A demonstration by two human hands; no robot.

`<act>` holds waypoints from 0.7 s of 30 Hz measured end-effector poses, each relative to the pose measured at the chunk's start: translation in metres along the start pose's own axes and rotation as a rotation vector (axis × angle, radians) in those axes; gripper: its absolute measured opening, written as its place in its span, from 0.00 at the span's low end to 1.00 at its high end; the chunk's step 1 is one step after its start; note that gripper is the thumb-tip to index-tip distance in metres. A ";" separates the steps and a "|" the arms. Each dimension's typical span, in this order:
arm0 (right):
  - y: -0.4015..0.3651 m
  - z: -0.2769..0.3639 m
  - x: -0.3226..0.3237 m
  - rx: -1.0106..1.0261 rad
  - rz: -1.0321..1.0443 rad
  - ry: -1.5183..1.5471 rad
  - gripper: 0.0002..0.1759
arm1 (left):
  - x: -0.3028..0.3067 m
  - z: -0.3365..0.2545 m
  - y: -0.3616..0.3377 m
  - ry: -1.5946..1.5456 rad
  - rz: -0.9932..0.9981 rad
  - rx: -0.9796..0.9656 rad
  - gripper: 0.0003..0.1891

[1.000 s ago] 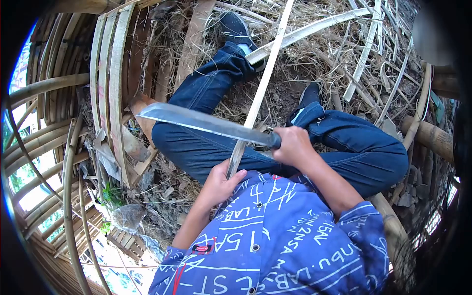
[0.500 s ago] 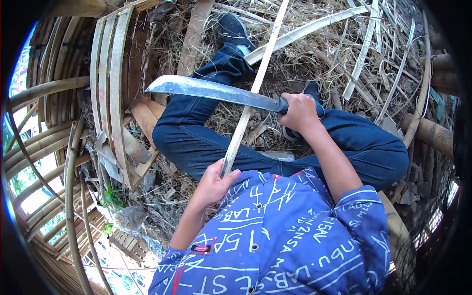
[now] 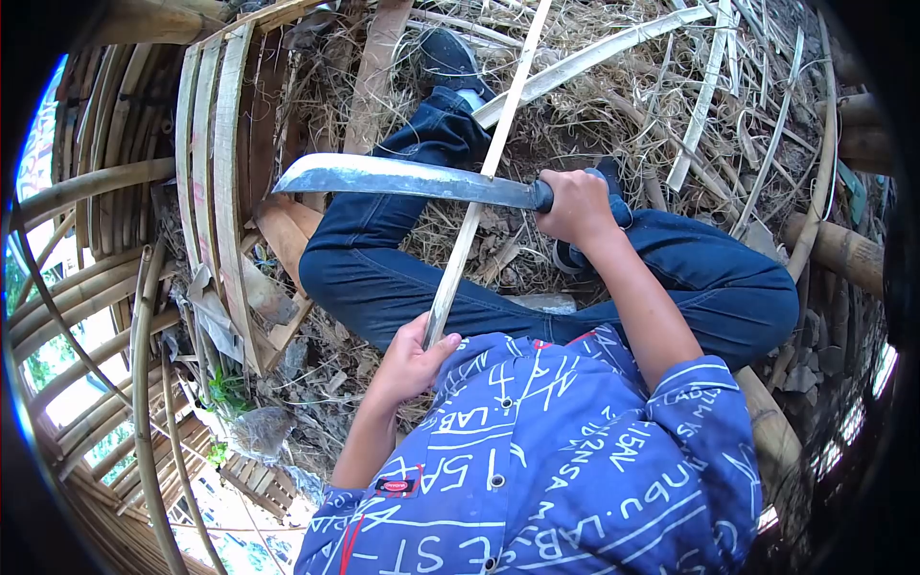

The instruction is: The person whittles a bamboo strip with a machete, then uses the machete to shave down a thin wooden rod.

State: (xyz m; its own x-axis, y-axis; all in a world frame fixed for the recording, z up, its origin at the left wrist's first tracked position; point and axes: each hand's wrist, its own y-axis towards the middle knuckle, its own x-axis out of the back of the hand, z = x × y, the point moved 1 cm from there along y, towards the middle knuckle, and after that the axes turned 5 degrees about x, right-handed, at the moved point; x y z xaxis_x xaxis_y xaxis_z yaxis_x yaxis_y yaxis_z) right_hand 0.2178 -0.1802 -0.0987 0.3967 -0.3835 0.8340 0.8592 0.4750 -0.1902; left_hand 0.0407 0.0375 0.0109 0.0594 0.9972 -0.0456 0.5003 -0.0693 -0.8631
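My left hand [image 3: 414, 361] is closed around the near end of a long, pale bamboo strip [image 3: 464, 251], close to my shirt. The strip runs up and away from me between my bent legs. In my right hand [image 3: 578, 207], wrapped round its dark handle, is a machete [image 3: 412, 182]. Its broad blade points left and lies across the strip, about midway along it. Blade and strip appear to touch. The far end of the strip runs out of the top of the view.
Wood shavings [image 3: 585, 125] and several split bamboo strips [image 3: 704, 105] litter the ground ahead. On the left stand a slatted wooden crate [image 3: 228, 182] and a bamboo frame [image 3: 144, 326]. A thick bamboo pole [image 3: 843, 252] lies at the right. My crossed legs [image 3: 374, 278] flank the strip.
The machete and right hand have shifted slightly left and up in the view. The strip's far part has tilted a little left, with the left hand still gripping its near end.
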 end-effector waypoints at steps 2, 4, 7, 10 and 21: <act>0.001 0.000 -0.001 0.013 -0.003 -0.026 0.13 | 0.000 -0.002 -0.001 0.010 -0.009 -0.004 0.10; 0.002 -0.001 -0.002 0.015 -0.003 -0.017 0.13 | 0.001 -0.004 0.000 0.022 -0.018 -0.012 0.10; 0.005 -0.005 0.002 -0.028 -0.012 -0.025 0.12 | 0.003 0.003 -0.003 -0.013 0.003 -0.022 0.10; 0.021 -0.038 0.009 -0.211 -0.012 -0.057 0.13 | 0.009 0.016 -0.015 -0.044 0.019 0.051 0.10; 0.020 -0.075 0.022 -0.274 -0.058 0.040 0.17 | -0.003 0.016 -0.011 -0.037 0.002 0.067 0.12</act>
State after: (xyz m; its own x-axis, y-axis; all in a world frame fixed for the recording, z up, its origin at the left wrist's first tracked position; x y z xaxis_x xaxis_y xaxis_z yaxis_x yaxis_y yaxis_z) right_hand 0.2675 -0.2384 -0.1232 0.3519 -0.4371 0.8277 0.9340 0.2218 -0.2800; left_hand 0.0215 0.0360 0.0124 0.0276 0.9975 -0.0648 0.4412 -0.0703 -0.8947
